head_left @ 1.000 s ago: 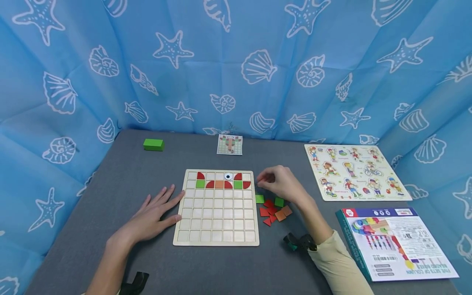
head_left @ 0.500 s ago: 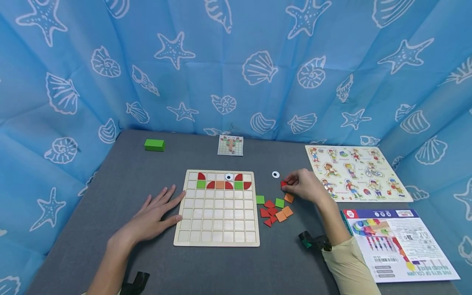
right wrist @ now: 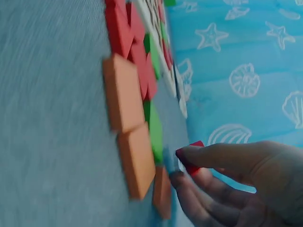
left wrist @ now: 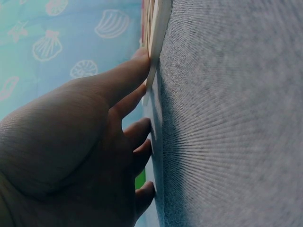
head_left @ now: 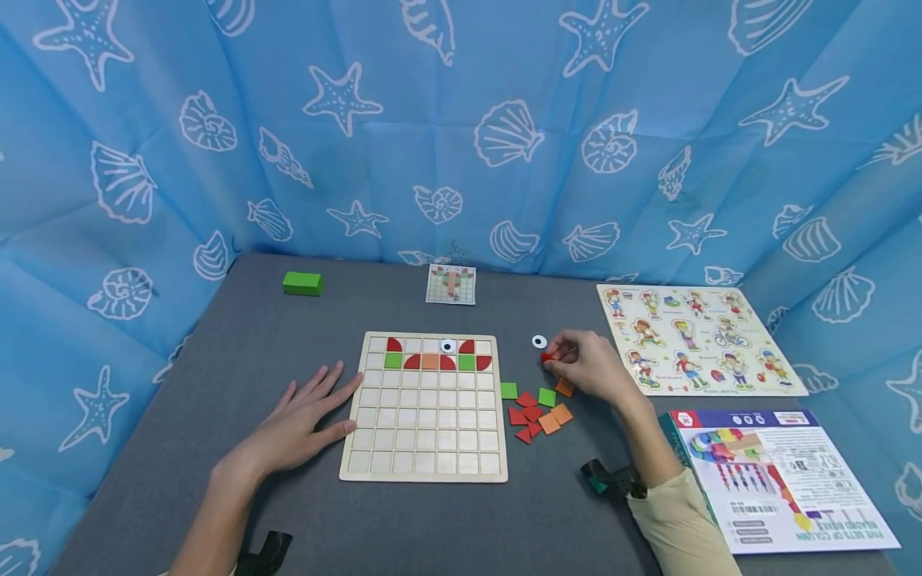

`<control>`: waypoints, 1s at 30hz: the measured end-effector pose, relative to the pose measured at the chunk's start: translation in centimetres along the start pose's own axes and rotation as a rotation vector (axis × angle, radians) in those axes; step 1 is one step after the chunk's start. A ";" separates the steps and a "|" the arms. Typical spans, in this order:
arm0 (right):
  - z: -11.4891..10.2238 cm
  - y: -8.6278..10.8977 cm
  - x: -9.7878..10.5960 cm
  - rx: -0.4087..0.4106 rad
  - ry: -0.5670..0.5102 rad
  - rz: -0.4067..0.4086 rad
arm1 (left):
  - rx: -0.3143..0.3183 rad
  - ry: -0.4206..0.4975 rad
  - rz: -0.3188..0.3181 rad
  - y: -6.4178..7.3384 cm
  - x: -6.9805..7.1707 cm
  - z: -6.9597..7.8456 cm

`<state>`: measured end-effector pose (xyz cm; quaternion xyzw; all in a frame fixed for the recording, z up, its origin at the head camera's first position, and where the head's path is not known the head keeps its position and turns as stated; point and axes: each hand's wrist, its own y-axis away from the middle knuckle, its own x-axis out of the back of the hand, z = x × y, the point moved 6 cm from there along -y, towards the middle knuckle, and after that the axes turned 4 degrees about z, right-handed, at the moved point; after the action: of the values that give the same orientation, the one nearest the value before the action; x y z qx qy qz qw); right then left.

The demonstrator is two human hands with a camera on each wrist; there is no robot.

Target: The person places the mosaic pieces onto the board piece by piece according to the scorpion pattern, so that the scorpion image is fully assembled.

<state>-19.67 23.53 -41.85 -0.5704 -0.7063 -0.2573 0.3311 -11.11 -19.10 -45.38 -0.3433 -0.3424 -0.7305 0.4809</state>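
My right hand [head_left: 587, 366] pinches a small red tile [head_left: 547, 358] between thumb and fingers, just right of the board. In the right wrist view the red tile [right wrist: 195, 169] shows partly behind the thumb. My left hand [head_left: 301, 420] lies flat with fingers spread, thumb and index fingertips at the left edge of the wooden grid board [head_left: 423, 462]. Red, green and orange tiles and one eye disc [head_left: 447, 346] fill cells of its top two rows. Another eye disc [head_left: 539, 342] rests on the table by the right fingertips.
Loose red tiles [head_left: 518, 416], green tiles [head_left: 547, 397] and orange tiles [head_left: 562, 413] lie right of the board. A pattern card [head_left: 450, 285] and a green block [head_left: 302, 283] are at the back. A picture puzzle [head_left: 684, 374] and a box [head_left: 771, 480] lie at right.
My right hand has moved right from beside the board's edge, then slightly back left with the red tile. The loose eye disc came into sight. My left hand stays in place.
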 end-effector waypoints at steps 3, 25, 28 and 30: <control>-1.0 0.1 -0.3 0.017 -0.042 -0.002 | 0.004 0.000 -0.003 0.0 0.0 0.1; -10.3 -1.6 -6.7 0.253 -0.211 -0.154 | 0.026 -0.002 -0.027 -0.1 -0.1 0.0; -11.5 -2.3 -7.9 0.261 -0.239 -0.179 | 0.026 -0.001 -0.026 -0.1 -0.1 0.0; -12.2 -2.8 -8.7 0.263 -0.252 -0.192 | 0.028 0.003 -0.028 -0.1 -0.1 -0.1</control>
<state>-19.19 8.33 -40.50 -0.4798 -0.8209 -0.1196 0.2857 -11.18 -19.08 -45.53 -0.3304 -0.3567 -0.7328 0.4760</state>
